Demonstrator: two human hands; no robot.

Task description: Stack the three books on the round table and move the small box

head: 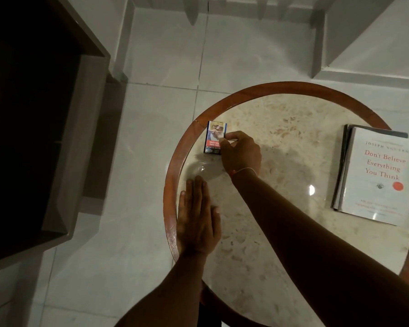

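Note:
A small blue and red box (213,140) lies flat near the left rim of the round table (281,119). My right hand (242,153) reaches across from the right, its fingertips pinching the box's right edge. Flat on the tabletop near the left rim rests my left hand (197,220), palm down, fingers together and holding nothing. At the table's right side sits a stack of books (376,175), the white top cover reading "Don't Believe Everything You Think", with darker books partly showing under it.
The table has a marble-look top and a reddish wooden rim. A dark cabinet or furniture piece (45,128) stands to the left on the pale tiled floor (151,114). White steps or ledges (340,43) rise behind the table.

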